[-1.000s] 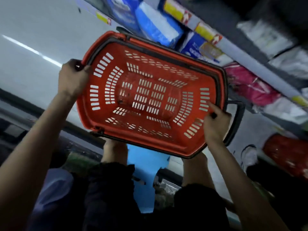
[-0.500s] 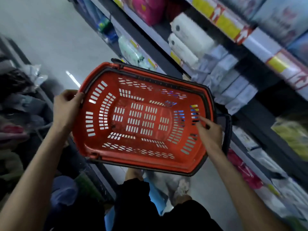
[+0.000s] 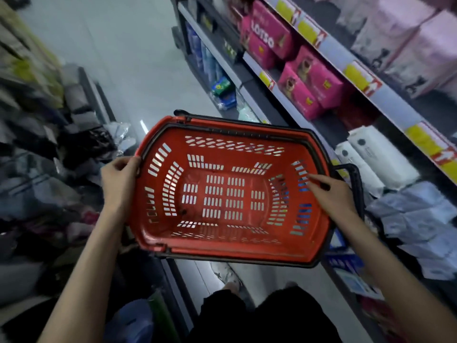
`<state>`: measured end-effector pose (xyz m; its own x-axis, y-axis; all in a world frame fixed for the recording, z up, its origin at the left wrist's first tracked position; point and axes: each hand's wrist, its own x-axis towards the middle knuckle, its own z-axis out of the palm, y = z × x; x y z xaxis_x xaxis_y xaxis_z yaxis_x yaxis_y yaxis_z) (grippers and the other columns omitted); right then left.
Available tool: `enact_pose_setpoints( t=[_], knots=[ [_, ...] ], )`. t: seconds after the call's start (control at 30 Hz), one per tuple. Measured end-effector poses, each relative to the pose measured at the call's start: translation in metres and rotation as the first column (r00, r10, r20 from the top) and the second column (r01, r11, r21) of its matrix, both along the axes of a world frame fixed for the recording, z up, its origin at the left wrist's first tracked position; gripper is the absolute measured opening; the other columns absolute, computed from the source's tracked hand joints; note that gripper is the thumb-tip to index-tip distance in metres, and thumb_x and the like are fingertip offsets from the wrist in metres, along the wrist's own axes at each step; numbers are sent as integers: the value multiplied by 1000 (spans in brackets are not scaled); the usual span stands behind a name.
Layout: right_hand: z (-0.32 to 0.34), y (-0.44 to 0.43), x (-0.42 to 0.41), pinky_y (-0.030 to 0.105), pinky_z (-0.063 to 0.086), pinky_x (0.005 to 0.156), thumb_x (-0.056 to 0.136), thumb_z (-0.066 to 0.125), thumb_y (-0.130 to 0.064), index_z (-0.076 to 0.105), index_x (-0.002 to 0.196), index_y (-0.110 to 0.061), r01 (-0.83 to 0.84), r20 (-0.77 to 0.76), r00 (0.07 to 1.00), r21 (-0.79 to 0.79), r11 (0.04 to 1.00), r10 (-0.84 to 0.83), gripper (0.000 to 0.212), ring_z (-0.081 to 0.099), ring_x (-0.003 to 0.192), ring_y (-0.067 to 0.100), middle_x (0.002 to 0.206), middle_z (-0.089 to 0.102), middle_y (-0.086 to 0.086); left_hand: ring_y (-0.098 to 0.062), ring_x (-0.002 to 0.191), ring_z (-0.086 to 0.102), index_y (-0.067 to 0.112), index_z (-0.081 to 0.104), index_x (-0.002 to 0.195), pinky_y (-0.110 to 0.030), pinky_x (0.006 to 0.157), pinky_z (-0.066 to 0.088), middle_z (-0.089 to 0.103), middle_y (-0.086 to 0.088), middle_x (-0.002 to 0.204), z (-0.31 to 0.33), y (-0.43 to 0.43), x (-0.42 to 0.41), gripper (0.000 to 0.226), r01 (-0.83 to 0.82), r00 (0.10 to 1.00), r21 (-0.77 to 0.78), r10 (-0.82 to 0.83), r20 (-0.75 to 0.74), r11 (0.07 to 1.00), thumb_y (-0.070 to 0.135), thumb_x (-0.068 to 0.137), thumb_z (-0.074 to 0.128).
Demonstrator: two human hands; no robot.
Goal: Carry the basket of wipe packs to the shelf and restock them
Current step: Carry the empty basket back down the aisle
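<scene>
Gripping empty basket (image 3: pixel 230 194) at both end rims with left hand (image 3: pixel 118 179) and right hand (image 3: pixel 331 196) curled; seemingly done restocking; next, carry away from shelf (image 3: pixel 319 125).

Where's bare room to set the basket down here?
Bare grey floor runs up the aisle, between the heaped goods on the left and the shelf unit on the right; a strip shows below the basket. Shelves are packed: pink packs, white rolls.
</scene>
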<state>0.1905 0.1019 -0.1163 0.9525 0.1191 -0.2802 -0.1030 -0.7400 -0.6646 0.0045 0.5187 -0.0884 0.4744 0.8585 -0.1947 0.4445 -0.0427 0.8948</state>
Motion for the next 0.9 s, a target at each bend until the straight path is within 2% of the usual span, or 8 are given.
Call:
enact_pose_setpoints(
  t=[0.07,0.2,0.3,0.43,0.6,0.7,0.8,0.9],
  knots=[
    [8,31,15,33,55,76,94,70,-23,78,117,-29,-38,1,999,9,999,38,25,69,80,20,99,76,3,-12,70,59,22,73,74,-36,72,48,68,1,73,2,27,6,18,-37,999,6,37,14,999,33,88,68],
    [17,90,51,30,50,69,96,67,-23,78,114,-26,-92,12,996,19,996,92,21,67,78,20,90,69,-4,-9,68,55,22,72,75,-34,70,45,65,2,71,3,74,21,19,-95,995,20,95,22,995,30,91,67],
    [12,134,88,27,49,68,95,67,-23,79,109,-26,-107,14,994,22,994,107,19,61,73,7,97,75,-1,-9,66,56,18,73,82,-31,67,45,66,1,74,5,106,42,22,-136,991,19,136,19,991,35,95,65],
    [3,194,146,9,41,55,97,64,-20,78,107,-25,-146,3,989,37,989,146,18,57,68,-4,89,70,-7,-16,63,46,20,61,65,-33,60,37,52,-1,64,2,153,76,43,-214,976,5,214,41,977,49,97,62],
    [-1,275,227,24,48,62,97,64,-23,79,109,-25,-227,6,974,43,973,227,19,66,79,16,93,71,0,-10,51,41,24,46,58,-30,55,35,46,6,54,18,206,141,54,-285,958,15,285,-2,958,54,101,57],
    [-4,319,275,25,43,64,95,64,-25,77,103,-34,-264,11,965,55,963,264,17,57,80,17,93,74,1,-15,57,45,19,55,63,-35,60,38,52,-1,61,29,242,177,55,-312,950,36,312,14,949,60,100,54],
    [-1,363,321,33,55,77,91,66,-24,79,102,-30,-289,47,957,46,956,287,18,67,91,19,96,76,3,-10,53,45,19,61,64,-31,55,38,55,8,53,34,277,210,54,-346,938,38,346,17,937,59,100,54],
    [10,409,357,34,59,75,91,66,-23,80,100,-29,-309,73,949,40,950,306,18,71,80,17,91,77,-1,-4,48,45,10,64,71,-21,46,38,57,-1,61,38,313,239,56,-354,935,56,351,44,934,54,104,52]
  ],
)
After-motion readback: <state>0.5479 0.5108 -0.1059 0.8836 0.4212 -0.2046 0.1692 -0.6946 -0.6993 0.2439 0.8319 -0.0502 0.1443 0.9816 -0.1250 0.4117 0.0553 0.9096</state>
